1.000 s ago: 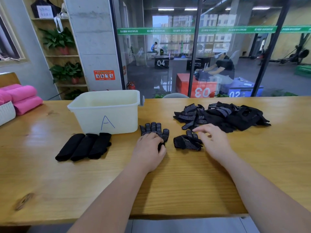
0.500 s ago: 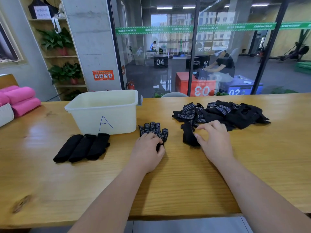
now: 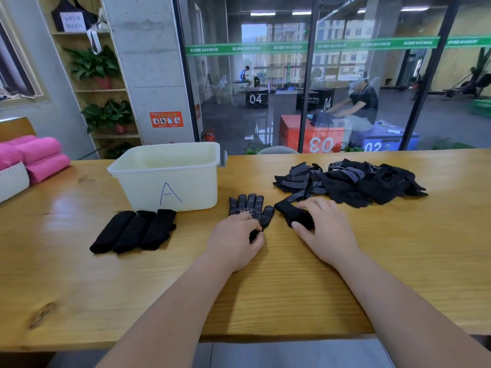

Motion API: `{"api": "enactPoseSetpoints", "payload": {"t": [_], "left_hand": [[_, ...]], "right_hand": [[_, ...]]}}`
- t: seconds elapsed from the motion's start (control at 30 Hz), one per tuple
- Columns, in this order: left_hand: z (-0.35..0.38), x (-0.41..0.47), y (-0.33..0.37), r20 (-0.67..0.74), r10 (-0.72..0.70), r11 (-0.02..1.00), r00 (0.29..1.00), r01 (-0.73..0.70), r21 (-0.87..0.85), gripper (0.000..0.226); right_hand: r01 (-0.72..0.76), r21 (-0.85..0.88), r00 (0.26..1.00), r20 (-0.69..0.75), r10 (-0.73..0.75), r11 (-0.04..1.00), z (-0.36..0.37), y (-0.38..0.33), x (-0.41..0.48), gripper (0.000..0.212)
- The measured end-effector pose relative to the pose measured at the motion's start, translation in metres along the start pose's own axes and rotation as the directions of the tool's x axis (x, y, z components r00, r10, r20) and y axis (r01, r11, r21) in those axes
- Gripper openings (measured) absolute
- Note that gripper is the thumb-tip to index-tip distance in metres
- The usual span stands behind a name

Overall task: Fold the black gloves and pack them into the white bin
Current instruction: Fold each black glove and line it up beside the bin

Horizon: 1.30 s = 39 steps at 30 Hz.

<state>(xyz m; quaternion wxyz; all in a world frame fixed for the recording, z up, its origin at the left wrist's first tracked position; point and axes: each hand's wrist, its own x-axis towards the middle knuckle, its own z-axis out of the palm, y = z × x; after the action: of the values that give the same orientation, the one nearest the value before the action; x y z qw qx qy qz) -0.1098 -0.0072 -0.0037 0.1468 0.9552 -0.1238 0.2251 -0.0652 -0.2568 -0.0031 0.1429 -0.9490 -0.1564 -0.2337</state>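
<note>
Seen from the head camera, on the wooden counter (image 3: 398,248) the left hand (image 3: 233,237) curls its fingers onto a flat dotted glove (image 3: 251,211). The right hand (image 3: 326,232) pinches a black glove (image 3: 292,215). The white bin (image 3: 170,179) stands beyond and left of the fingers, with a glass wall (image 3: 265,115) behind.

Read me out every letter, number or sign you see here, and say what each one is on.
"A": white bin, front wall.
"04": black box and a second black box behind the glass.
"03": red box.
"02": blue box.
"MAXIMUM": green strip on the glass, repeated.
Too blurred to read: orange sign on the pillar, paper label on the dark bag, print on the flat glove.
</note>
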Motion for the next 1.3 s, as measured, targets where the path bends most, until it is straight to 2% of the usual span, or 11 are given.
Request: {"api": "enactPoseSetpoints", "payload": {"t": [0.07, 0.13, 0.3, 0.47, 0.6, 0.8, 0.93, 1.07, 1.17, 1.23, 1.3], "left_hand": [[-0.005, 0.001, 0.001, 0.027, 0.006, 1.0, 1.0, -0.007, 0.022, 0.031], [-0.01, 0.001, 0.003, 0.065, 0.015, 0.998, 0.998, -0.018, 0.055, 0.034], [-0.01, -0.018, 0.013, 0.021, 0.037, 0.998, 0.999, -0.038, 0.059, 0.035], [-0.004, -0.024, 0.01, -0.05, 0.045, 0.999, 0.998, -0.046, -0.025, 0.035], [-0.006, -0.021, 0.01, -0.031, -0.017, 0.994, 0.999, 0.014, -0.111, 0.032], [-0.005, -0.018, 0.005, 0.077, -0.068, 0.988, 0.995, 0.077, -0.13, 0.037], [-0.005, -0.018, 0.004, 0.098, -0.087, 0.983, 0.991, 0.102, -0.153, 0.036], [-0.005, -0.019, 0.004, 0.088, -0.075, 0.984, 0.993, 0.088, -0.158, 0.037], [-0.006, -0.021, 0.005, 0.068, -0.061, 0.985, 0.996, 0.071, -0.156, 0.036], [-0.007, -0.02, 0.005, 0.065, -0.058, 0.985, 0.996, 0.067, -0.158, 0.035], [-0.007, -0.019, 0.005, 0.067, -0.054, 0.987, 0.996, 0.063, -0.146, 0.035]], "right_hand": [[0.055, -0.018, 0.993, 0.109, -0.053, 0.998, 0.0, -0.002, 0.0, 0.049], [0.068, -0.015, 0.989, 0.129, -0.065, 0.998, -0.002, -0.003, 0.0, 0.044], [0.094, 0.046, 0.995, 0.023, -0.095, 0.994, -0.007, -0.001, -0.003, 0.022], [0.1, 0.244, 0.994, -0.073, -0.085, 0.964, -0.016, -0.001, -0.003, 0.015], [0.012, 0.537, 0.993, -0.109, 0.055, 0.843, -0.053, -0.014, 0.01, 0.011], [-0.121, 0.717, 0.992, 0.104, 0.067, 0.687, -0.113, -0.024, 0.035, 0.015], [-0.16, 0.697, 0.987, 0.137, 0.09, 0.699, -0.12, -0.023, 0.046, 0.012], [-0.05, 0.665, 0.987, -0.08, 0.138, 0.746, -0.132, -0.022, 0.054, 0.014], [0.061, 0.722, 0.979, -0.179, 0.1, 0.69, -0.138, -0.023, 0.047, 0.015], [0.075, 0.695, 0.99, -0.139, 0.031, 0.715, -0.128, -0.022, 0.031, 0.017], [0.067, 0.57, 0.997, -0.014, -0.071, 0.819, -0.102, -0.013, 0.013, 0.018]]}}
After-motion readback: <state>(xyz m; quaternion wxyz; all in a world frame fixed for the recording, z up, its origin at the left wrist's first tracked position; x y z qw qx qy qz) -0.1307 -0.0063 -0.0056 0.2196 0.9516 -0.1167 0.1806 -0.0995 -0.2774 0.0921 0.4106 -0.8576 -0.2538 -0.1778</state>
